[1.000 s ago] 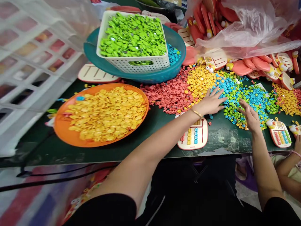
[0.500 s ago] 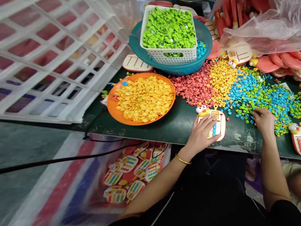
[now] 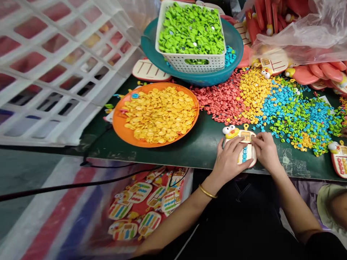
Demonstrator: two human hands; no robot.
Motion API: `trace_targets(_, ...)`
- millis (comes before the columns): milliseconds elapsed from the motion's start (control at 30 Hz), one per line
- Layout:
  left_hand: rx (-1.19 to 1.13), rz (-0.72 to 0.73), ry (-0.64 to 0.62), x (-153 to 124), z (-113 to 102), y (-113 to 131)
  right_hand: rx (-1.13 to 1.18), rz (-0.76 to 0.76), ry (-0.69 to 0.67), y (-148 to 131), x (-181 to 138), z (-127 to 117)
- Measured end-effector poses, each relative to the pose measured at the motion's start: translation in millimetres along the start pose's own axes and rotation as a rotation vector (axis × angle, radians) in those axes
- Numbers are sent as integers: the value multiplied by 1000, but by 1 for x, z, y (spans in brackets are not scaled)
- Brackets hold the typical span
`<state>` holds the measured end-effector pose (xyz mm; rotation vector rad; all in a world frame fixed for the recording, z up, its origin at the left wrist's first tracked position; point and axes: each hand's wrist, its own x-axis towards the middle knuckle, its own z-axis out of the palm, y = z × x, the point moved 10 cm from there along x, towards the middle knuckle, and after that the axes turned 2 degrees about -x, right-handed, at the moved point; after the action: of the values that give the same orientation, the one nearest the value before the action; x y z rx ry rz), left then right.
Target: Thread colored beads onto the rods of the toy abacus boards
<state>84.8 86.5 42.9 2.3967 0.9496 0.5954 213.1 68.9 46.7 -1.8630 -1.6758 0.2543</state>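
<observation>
A small toy calculator (image 3: 244, 143) with a yellow duck head lies near the front edge of the dark green table (image 3: 200, 144). My left hand (image 3: 230, 157) lies over its left half, fingers curled on it. My right hand (image 3: 266, 151) rests against its right side, fingers bent onto the toy; whether they pinch a small key is hidden. Just beyond spread heaps of small plastic keys: red (image 3: 222, 99), yellow (image 3: 253, 90), blue and green (image 3: 295, 112).
An orange plate (image 3: 120, 124) of yellow pieces sits at left. Behind it a teal bowl (image 3: 233, 39) bears a white basket (image 3: 189, 63) of green pieces. A white crate (image 3: 51, 68) stands far left. Finished toys lie in a bag (image 3: 141, 206) below the table. Another person's arm (image 3: 332, 206) shows at right.
My left hand came off the key heaps back onto the toy calculator. My right hand then left the green and blue keys and joined it at the toy's right side.
</observation>
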Motion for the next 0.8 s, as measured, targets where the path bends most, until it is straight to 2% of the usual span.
trace_targets(67, 35, -17, -5, 4, -3, 3, 9, 6, 12, 11, -12, -15)
trace_targets(200, 66, 136, -93, 13, 4, 21, -165, 287, 300, 69, -38, -73)
trace_targets(267, 59, 192, -115, 14, 8, 26, -191, 360, 304, 86, -43, -82)
trace_targets(367, 42, 203, -111, 13, 11, 24, 6, 338, 263, 82, -32, -70)
trace_targets(500, 3, 173, -101, 10, 12, 21, 276, 188, 140, 41, 2, -26)
trace_targets(633, -25, 117, -37, 10, 6, 16, 160, 73, 110, 14, 15, -2)
trace_targets(700, -10, 89, -18, 12, 4, 15, 99, 66, 105, 13, 11, -1)
trace_targets(800, 40, 79, -42, 15, 6, 15, 29, -12, 18, 13, 6, -3)
